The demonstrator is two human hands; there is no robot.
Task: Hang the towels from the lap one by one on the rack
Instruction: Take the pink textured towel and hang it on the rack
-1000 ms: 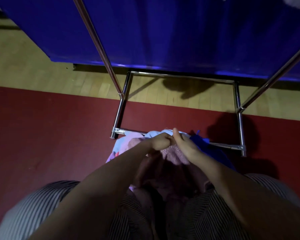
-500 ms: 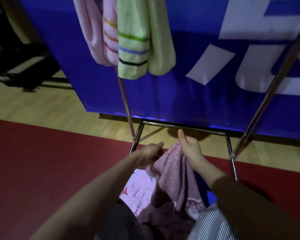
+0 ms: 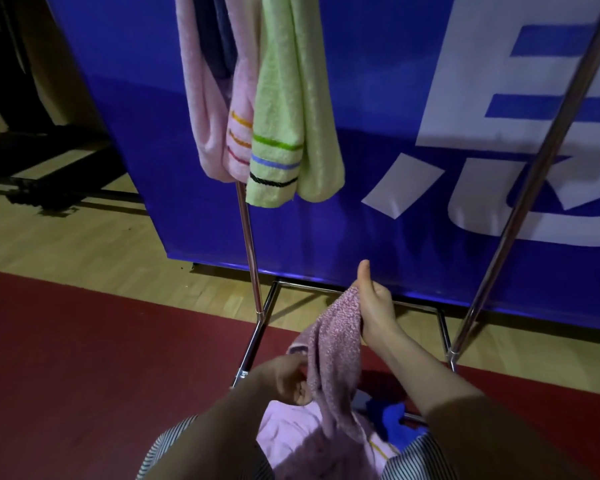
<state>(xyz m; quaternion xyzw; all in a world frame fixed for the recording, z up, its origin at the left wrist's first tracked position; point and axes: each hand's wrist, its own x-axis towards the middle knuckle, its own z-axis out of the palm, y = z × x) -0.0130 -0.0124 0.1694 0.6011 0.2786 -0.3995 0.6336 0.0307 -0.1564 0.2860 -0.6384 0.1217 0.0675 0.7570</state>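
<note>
Head view: two towels hang by the left upright of the rack (image 3: 248,244). One is a pink towel (image 3: 196,98) with orange and red stripes, the other a green towel (image 3: 284,109) with green, blue and black stripes. In front of the rack's base, one speckled mauve towel (image 3: 333,348) rises from the lap. The right hand (image 3: 374,306) grips its top corner, thumb raised. The left hand (image 3: 284,379) pinches its edge lower down. One pale pink towel (image 3: 288,424) and one blue cloth (image 3: 392,414) lie on the lap.
</note>
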